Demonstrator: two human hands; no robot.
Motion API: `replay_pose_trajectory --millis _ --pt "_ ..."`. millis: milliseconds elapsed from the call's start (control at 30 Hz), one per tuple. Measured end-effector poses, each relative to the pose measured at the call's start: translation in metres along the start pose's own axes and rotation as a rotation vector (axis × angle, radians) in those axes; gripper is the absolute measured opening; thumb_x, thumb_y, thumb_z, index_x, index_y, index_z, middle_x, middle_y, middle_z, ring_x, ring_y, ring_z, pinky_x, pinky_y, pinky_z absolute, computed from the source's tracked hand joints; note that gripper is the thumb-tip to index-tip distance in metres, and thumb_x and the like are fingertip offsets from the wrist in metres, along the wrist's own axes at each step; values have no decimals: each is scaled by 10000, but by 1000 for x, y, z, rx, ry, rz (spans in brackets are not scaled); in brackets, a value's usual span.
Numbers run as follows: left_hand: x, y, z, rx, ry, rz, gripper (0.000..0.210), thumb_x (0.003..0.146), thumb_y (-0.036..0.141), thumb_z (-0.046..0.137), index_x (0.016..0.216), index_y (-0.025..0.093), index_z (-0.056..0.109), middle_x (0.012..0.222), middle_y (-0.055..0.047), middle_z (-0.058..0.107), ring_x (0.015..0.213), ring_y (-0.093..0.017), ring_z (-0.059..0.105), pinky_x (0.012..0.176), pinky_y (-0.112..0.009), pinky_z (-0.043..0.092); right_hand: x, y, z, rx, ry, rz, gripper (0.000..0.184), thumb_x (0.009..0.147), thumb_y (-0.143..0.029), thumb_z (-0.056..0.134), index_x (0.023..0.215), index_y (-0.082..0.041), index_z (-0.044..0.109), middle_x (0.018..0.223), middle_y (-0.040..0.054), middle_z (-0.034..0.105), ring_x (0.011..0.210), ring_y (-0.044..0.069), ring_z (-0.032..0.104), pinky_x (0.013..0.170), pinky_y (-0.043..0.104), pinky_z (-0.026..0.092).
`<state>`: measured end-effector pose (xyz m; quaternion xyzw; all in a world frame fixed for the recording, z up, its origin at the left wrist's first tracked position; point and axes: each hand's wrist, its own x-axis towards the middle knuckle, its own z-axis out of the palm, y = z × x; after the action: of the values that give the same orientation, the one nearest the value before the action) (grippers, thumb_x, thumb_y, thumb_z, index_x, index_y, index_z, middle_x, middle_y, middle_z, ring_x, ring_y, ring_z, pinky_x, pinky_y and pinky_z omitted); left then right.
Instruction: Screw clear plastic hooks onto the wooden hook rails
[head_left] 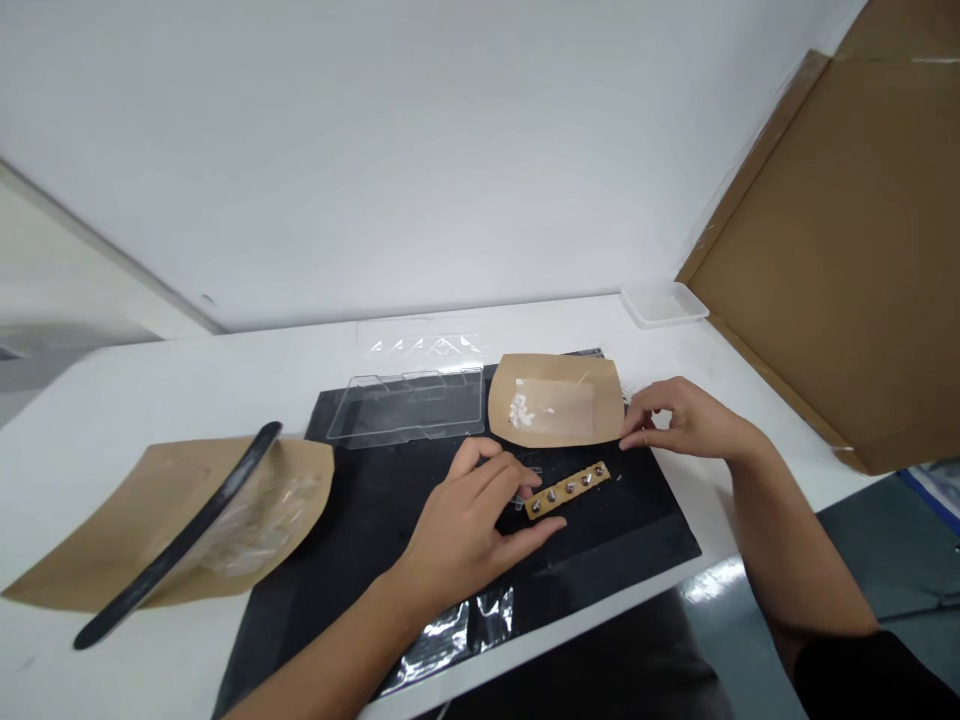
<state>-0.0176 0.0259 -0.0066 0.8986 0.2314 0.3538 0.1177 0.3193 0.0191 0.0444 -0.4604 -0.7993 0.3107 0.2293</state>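
Note:
My left hand rests over the black mat, its thumb and curled fingers on either side of the left end of a tan strip. Several small, shiny metal pieces sit in a row along that strip. A small clear plastic piece shows by the left fingertips. At the right edge of a brown paper tray, my right hand has its thumb and forefinger pinched together; what lies between them, if anything, is too small to make out. White bits lie inside the tray.
A clear plastic lid lies behind my left hand. On the left, a larger paper tray holds clear plastic bags, with a black curved bar across it. A shallow clear container and a cardboard box stand at right.

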Motion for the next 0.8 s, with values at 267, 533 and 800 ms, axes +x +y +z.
replay_pose_trajectory --millis 267,533,800 --pt "1 -1 -1 7 -6 -10 318 902 384 852 1041 188 642 854 -45 691 942 -259 554 806 -367 519 1 -3 13 -125 -311 150 219 842 -375 907 1029 -278 850 783 -18 770 673 146 683 608 262 447" --pt "0 -1 -1 22 -15 11 319 914 390 842 1063 189 646 853 -36 699 935 -256 569 851 -393 501 9 0 22 -162 -332 111 34 884 -242 861 868 -252 833 772 -30 737 678 123 638 633 261 417" --pt "3 2 -4 2 5 24 320 909 394 844 1064 194 649 844 -34 693 932 -253 562 844 -386 500 3 1 -2 14 109 73 164 959 -400 782 917 -243 803 889 2 809 792 160 695 709 302 482"
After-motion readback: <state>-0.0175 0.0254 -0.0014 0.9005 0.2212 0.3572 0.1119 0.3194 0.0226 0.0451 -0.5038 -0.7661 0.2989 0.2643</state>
